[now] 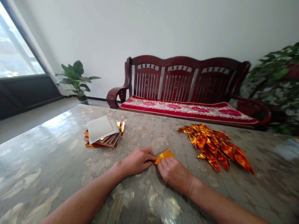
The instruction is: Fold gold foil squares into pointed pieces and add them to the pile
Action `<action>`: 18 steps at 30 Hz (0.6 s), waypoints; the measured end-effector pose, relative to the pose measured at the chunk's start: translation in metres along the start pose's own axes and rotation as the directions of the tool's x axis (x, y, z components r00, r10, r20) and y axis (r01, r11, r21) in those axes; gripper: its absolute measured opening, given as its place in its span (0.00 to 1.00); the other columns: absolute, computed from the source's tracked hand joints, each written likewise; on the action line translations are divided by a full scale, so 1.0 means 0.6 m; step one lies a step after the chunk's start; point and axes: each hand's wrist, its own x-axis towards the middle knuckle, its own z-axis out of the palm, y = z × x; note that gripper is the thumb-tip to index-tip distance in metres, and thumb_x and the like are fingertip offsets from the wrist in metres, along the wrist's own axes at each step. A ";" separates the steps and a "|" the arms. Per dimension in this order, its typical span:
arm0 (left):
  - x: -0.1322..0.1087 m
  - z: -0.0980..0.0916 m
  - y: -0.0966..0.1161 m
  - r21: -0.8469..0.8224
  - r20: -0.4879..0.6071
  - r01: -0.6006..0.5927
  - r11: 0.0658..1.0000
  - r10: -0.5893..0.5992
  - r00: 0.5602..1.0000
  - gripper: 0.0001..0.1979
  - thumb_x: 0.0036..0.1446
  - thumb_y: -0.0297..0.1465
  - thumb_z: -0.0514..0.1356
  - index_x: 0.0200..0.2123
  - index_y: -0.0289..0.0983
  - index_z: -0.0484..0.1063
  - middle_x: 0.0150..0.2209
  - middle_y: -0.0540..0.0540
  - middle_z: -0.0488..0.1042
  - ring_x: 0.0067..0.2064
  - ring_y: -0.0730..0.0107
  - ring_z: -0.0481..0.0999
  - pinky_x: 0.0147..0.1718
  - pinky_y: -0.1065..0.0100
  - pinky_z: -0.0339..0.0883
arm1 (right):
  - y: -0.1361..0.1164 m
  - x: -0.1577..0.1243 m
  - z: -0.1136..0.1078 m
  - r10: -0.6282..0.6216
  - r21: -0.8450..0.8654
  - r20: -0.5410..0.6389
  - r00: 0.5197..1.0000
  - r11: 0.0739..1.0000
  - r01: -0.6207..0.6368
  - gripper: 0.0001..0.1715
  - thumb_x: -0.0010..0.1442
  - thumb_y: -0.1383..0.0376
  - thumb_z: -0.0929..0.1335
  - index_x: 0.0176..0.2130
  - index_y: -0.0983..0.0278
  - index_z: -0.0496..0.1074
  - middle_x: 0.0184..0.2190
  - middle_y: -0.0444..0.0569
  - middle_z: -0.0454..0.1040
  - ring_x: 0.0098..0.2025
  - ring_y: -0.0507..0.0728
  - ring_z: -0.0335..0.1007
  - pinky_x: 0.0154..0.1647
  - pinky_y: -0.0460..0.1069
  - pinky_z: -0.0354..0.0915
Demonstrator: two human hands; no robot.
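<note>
Between my two hands, just above or on the table, is a folded piece of gold foil paper point(165, 155) with a pale edge along its far side. My left hand point(139, 160) pinches its left end, fingers closed. Curled over the near right part, my right hand point(173, 171) grips the same foil paper. To the right lies a heap of folded foil ingots point(207, 141), shiny orange-gold with pointed ends. On the left sits a stack of foil paper sheets point(101, 130), the top ones showing their whitish backs.
The table point(70, 158) has a glossy floral cover. Behind it stands a dark red wooden bench point(179, 81) with a red patterned cushion point(187, 108). Potted plants point(76, 77) stand at both sides, and a blurred clear plastic item point(288, 149) lies at the right edge.
</note>
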 end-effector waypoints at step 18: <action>0.007 0.026 0.006 0.016 -0.144 0.083 0.996 -0.080 0.986 0.09 0.63 0.29 0.59 0.37 0.41 0.80 0.37 0.49 0.78 0.41 0.68 0.76 0.42 0.71 0.65 | 0.001 -0.001 0.013 0.502 0.431 0.020 0.865 0.776 -0.460 0.04 0.63 0.64 0.68 0.34 0.60 0.72 0.34 0.45 0.73 0.40 0.57 0.67 0.39 0.51 0.57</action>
